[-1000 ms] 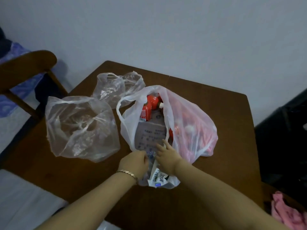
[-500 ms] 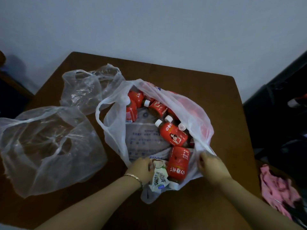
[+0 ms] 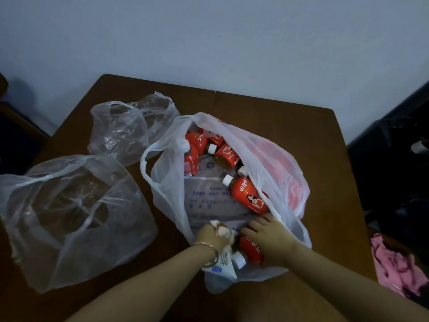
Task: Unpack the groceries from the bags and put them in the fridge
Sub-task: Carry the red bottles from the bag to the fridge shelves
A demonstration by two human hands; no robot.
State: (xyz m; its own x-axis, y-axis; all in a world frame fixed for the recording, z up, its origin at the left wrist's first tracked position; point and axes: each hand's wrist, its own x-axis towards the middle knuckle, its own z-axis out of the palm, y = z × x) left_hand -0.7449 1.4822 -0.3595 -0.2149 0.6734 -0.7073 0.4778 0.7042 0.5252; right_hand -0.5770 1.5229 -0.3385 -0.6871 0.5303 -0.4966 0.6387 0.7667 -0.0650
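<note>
bag (image 3: 285, 173): white and thin, lying open in the middle of the table, a loop handle sticking out on its left.
bottles (image 3: 249, 196): red with white caps, heaped on their sides inside the bag, mostly at the far end and the right.
pouch (image 3: 224, 263): white with print, at the bag's near edge, bottom end poking out toward the person.
left hand (image 3: 207, 238): fingers (image 3: 204, 231) clenched round the top of the pouch, knuckles up.
left arm: comes in from the lower left, a bracelet (image 3: 209, 246) on the wrist.
right hand (image 3: 269, 233): fingers (image 3: 253, 227) side by side, only slightly bent, laid across a bottle (image 3: 251, 251) at the bag's near end; the thumb is hidden, so i cannot tell whether they grasp it or just rest on it.
right arm: comes in from the lower right, palm down, hand just beside the left one.
empties: near clear bag (image 3: 69, 217) and far clear bag (image 3: 125, 131), both crumpled, left of the white bag.
table (image 3: 301, 126): brown wood, against a pale wall.
cloth (image 3: 394, 263): pink, bunched off the table's right edge.
</note>
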